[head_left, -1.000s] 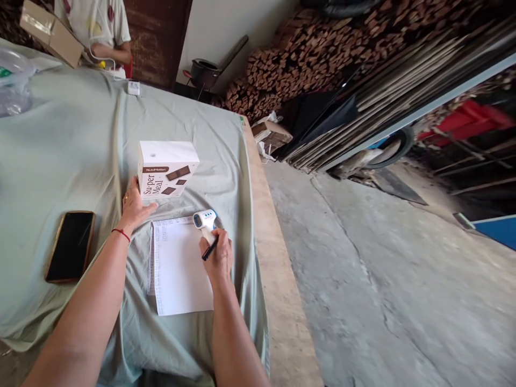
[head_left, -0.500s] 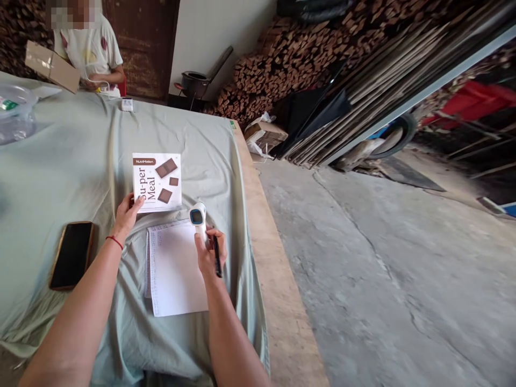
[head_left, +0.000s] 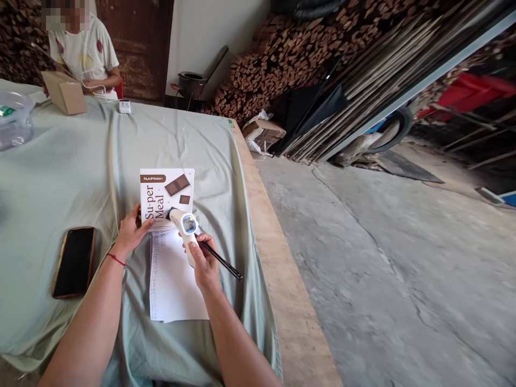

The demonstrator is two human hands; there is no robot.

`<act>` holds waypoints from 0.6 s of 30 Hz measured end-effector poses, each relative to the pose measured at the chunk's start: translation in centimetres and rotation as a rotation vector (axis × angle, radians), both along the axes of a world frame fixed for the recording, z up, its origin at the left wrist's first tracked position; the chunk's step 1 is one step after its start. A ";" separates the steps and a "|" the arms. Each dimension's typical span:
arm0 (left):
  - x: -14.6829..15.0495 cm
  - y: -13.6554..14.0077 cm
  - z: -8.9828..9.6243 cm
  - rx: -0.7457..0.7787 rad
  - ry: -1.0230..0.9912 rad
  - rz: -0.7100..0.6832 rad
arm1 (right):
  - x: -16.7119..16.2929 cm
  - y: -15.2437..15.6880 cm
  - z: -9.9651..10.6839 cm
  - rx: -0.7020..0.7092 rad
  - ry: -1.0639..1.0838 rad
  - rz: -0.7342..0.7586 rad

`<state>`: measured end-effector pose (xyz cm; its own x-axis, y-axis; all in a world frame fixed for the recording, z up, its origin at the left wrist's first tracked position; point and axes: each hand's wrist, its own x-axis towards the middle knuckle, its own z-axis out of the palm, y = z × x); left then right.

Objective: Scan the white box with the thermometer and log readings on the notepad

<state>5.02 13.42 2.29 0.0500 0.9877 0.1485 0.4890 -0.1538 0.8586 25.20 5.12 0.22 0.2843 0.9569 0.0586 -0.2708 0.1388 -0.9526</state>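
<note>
My left hand [head_left: 134,228] grips the lower left edge of a white box [head_left: 167,185] printed with "Su-per Meal" and chocolate pieces. In my right hand [head_left: 205,259] is a white infrared thermometer [head_left: 183,228] with a small blue-framed screen, its head in front of the box's lower right part. A black pen [head_left: 223,262] is also held in that hand, sticking out to the right. Beneath both hands lies a white notebook [head_left: 177,290], its upper part hidden behind the box and the thermometer.
A phone [head_left: 74,262] lies left of my left forearm on the green tablecloth [head_left: 141,134]. Across the table a person [head_left: 84,59] sits behind a cardboard box [head_left: 66,94]. A clear plastic tub [head_left: 14,118] stands far left; the wooden table edge [head_left: 290,279] runs along the right.
The thermometer has tilted leftward and its head now overlaps the white box. My left hand and the box have shifted slightly right and nearer. Across the table, the cardboard box has come down to the tabletop.
</note>
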 end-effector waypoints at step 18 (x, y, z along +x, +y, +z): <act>0.5 0.3 0.1 0.051 -0.171 -0.089 | -0.5 -0.1 1.7 -0.028 0.191 0.099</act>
